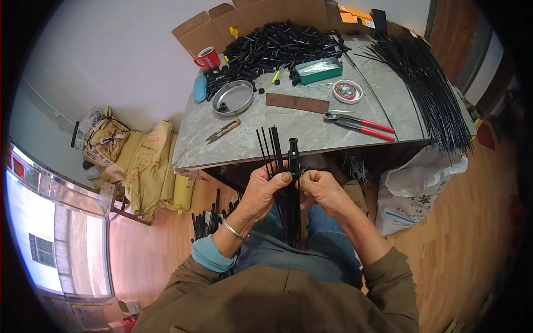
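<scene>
Fingers of left hand clamped round a bunch of thin black rods, thumb pressed on a black tube that stands upright w/ the rods. Right hand fingers curled together, pinching the same bundle just beside the tube, lower down. Both hands touching each other at the bundle, held in front of the table edge, above the lap. Rod tips fan out above the left thumb; lower ends run down betw. the knees, over the jeans. Silver bangle on left wrist, light blue cuff under an olive sleeve.

Grey table behind the hands:
- red-handled pliers on right side, lying flat
- small snips near left edge
- brown flat strip mid-table
- round metal pan w/ one small black part inside
- big heap of short black tubes at back, spilling toward the pan
- green tray just beside the heap
- small round dish w/ white rim, contents too small to tell
- red mug at back left, blue oval case near it
- long sheaf of black rods along right side, ends overhanging the table edge

Open cardboard box behind the heap. White sack on wood floor right of the knees. Yellow-tan sacks stacked left of table. More black rods on floor under table, left of the lap.
</scene>
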A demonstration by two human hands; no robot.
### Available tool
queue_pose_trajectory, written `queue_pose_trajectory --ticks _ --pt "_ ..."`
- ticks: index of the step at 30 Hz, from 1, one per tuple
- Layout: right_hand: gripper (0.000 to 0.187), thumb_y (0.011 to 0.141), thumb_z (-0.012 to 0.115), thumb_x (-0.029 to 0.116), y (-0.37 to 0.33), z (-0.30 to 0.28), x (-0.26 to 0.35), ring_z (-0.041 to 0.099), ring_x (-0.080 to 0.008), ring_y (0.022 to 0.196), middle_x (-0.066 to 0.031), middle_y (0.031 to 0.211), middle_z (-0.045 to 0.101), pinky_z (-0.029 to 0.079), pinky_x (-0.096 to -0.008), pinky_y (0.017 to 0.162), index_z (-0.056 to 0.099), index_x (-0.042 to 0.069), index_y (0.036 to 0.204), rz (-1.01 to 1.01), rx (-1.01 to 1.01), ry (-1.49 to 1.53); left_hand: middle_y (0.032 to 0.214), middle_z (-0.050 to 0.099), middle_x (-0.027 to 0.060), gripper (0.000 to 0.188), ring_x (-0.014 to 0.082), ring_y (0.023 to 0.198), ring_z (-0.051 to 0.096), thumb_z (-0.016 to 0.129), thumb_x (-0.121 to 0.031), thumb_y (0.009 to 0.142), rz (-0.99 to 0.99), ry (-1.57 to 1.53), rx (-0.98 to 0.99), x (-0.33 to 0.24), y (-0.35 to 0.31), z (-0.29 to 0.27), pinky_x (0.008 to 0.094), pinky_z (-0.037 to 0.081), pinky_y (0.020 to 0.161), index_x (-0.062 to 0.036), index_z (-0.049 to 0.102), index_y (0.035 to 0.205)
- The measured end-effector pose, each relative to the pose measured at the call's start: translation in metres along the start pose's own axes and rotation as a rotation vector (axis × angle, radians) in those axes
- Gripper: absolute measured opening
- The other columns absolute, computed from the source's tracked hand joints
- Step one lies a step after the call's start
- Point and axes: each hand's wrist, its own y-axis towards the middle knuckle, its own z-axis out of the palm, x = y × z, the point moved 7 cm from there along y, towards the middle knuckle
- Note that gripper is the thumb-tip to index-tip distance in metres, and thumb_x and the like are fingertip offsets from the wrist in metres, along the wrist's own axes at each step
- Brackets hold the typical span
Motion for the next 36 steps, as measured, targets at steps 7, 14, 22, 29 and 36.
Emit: queue_pose_trajectory --ticks 7,14,22,29,36 --pt "0.037 0.080 0.075 0.039 -0.004 0.007 0.004 0.058 -0.0088 0.068 0.0006 0.077 0.056 0.055 -0.0277 0.053 0.057 0.008 0.087 0.016 -0.016 -0.021 0.103 0.066 0.0055 0.038 0.0136 0.094 0.061 0.063 -0.025 0.092 0.005 0.055 0.027 0.000 -0.002 0.000 0.0290 0.047 0.087 0.0020 0.059 0.118" --pt "0.040 0.076 0.080 0.034 -0.008 0.013 0.012 0.058 -0.0098 0.075 -0.0007 0.084 0.058 0.055 -0.0286 0.058 0.055 0.007 0.093 0.010 0.000 -0.002 0.106 0.065 0.0084 0.037 0.0150 0.097 0.061 0.051 -0.026 0.099 -0.059 0.009 0.104 0.001 -0.008 0.008 0.0302 0.047 0.088 0.0026 0.057 0.121" --pt "0.030 0.082 0.074 0.008 -0.009 0.021 0.021 0.051 -0.0059 0.069 0.0045 0.078 0.057 0.042 -0.0216 0.058 0.059 0.003 0.107 -0.103 -0.016 0.127 0.107 0.065 0.0137 0.050 0.0185 0.093 0.063 0.039 -0.042 0.101 0.008 0.055 0.050 0.005 -0.011 0.016 0.0310 0.051 0.082 0.0020 0.049 0.121" --pt "0.028 0.081 0.072 0.003 -0.012 0.015 0.020 0.051 -0.0060 0.061 0.0048 0.072 0.053 0.041 -0.0205 0.056 0.059 0.002 0.106 -0.036 0.041 0.134 0.106 0.064 0.0159 0.050 0.0196 0.082 0.065 0.039 -0.042 0.100 -0.083 -0.042 0.106 0.012 -0.011 0.020 0.0303 0.054 0.074 0.0024 0.049 0.120" --pt "0.042 0.084 0.072 0.013 -0.012 0.022 0.005 0.048 -0.0031 0.065 0.0060 0.080 0.057 0.038 -0.0183 0.057 0.054 0.005 0.120 -0.068 0.136 0.269 0.105 0.064 0.0139 0.046 0.0178 0.087 0.064 0.038 -0.038 0.101 -0.057 -0.106 0.146 0.010 -0.009 0.028 0.0290 0.055 0.075 0.0020 0.048 0.121"
